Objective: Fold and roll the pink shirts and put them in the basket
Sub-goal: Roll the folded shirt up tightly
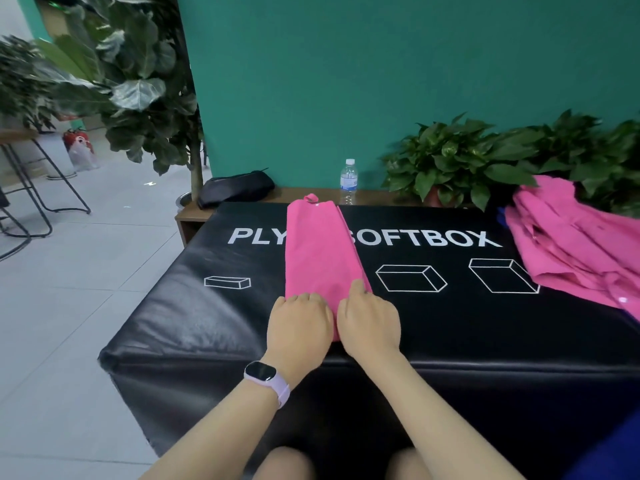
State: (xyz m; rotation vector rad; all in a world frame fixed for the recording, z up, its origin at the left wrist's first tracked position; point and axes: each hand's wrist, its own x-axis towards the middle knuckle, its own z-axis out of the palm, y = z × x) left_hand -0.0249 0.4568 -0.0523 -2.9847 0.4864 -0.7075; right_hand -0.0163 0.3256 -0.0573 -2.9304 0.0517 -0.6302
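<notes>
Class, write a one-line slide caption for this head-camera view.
Both hands, left and right, grip the near end of a folded pink shirt on a black soft box.

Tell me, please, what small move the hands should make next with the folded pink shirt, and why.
Probably start rolling the near end away from the body. The folded pink shirt already lies as a narrow strip on the black soft box, and both the left hand and right hand grip its near edge with curled fingers, so folding looks done. No basket is in view.

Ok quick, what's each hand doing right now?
Left hand: fingers curled, gripping the near end of the folded pink shirt.
Right hand: gripping the same end.
</notes>
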